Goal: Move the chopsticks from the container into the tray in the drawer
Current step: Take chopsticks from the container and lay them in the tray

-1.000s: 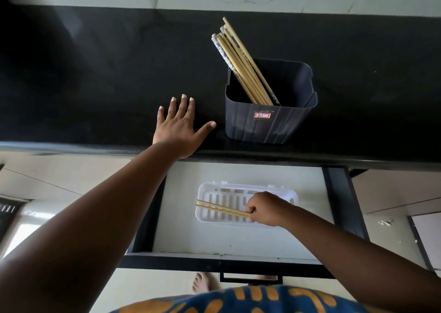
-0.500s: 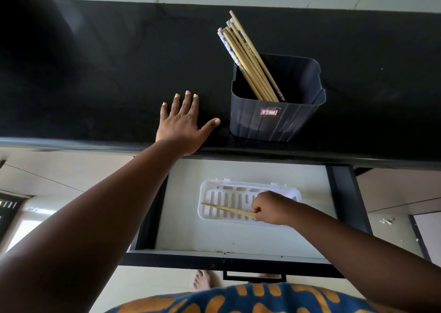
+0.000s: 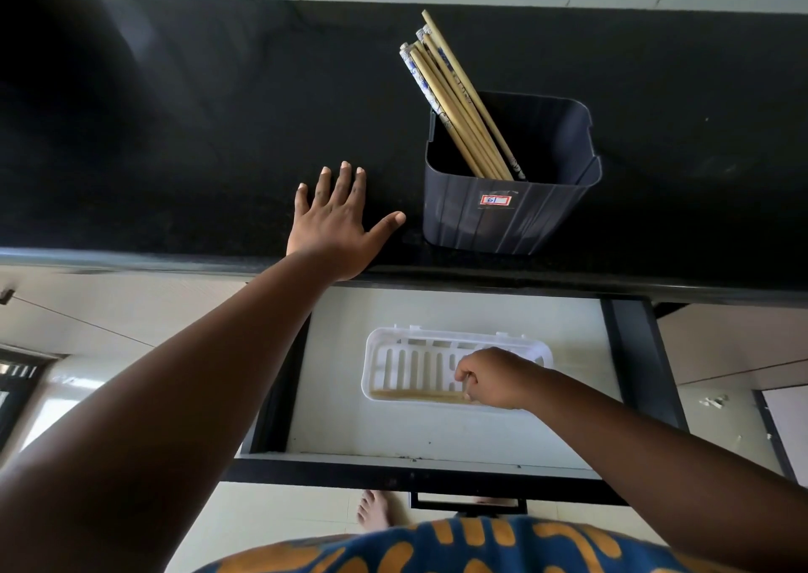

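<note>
A dark grey container [image 3: 503, 218] stands on the black counter with several wooden and blue-patterned chopsticks [image 3: 450, 91] leaning out of its left corner. Below it, in the open drawer [image 3: 437, 437], lies a white slotted tray [image 3: 393, 354]. A pair of wooden chopsticks [image 3: 415, 394] lies flat along the tray's near edge, blurred. My right hand [image 3: 494, 380] is curled over the tray with its fingertips pinching the right end of that pair. My left hand [image 3: 336, 218] rests flat on the counter, fingers spread, just left of the container.
The black countertop [image 3: 175, 135] runs across the view with a pale marble wall behind it. The drawer has dark side rails and a black front handle [image 3: 468, 500]. A bare foot [image 3: 371, 509] shows on the tiled floor below.
My right hand has lowered the pair of chopsticks from a tilt above the tray to lie flat along its near edge. My left hand has stayed on the counter.
</note>
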`<state>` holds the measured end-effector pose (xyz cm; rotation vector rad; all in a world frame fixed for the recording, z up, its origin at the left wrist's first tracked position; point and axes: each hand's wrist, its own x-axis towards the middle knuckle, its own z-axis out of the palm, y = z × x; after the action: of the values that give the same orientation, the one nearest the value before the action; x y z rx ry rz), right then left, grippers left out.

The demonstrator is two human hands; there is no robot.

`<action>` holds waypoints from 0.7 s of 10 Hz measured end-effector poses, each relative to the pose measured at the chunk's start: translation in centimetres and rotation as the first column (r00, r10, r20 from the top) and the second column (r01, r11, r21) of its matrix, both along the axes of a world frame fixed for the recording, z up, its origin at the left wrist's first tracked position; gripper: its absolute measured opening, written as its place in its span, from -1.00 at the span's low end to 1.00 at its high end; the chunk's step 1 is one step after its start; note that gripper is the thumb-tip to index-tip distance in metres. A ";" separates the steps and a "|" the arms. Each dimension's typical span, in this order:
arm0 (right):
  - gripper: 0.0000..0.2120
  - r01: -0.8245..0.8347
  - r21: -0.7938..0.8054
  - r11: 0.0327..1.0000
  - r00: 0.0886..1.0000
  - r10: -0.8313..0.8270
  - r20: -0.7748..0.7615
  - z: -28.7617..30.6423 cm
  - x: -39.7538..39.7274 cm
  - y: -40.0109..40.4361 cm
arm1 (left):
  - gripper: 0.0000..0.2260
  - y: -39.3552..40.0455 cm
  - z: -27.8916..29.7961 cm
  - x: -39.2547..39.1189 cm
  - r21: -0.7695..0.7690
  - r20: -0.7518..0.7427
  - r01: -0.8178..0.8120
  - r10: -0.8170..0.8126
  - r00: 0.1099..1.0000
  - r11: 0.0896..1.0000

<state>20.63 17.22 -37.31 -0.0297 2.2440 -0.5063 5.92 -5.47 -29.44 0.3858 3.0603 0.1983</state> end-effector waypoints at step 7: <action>-0.78 0.114 -0.320 0.941 0.956 -0.191 -0.222 16.0 -3.0 -0.1 | -0.10 -0.1 -0.1 -0.3 -0.015 0.011 0.014 -0.014 1.000 1.000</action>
<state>17.66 17.14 -21.31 -0.0809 2.4027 -0.9797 5.62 -5.54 -29.57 0.4040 3.0454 0.1764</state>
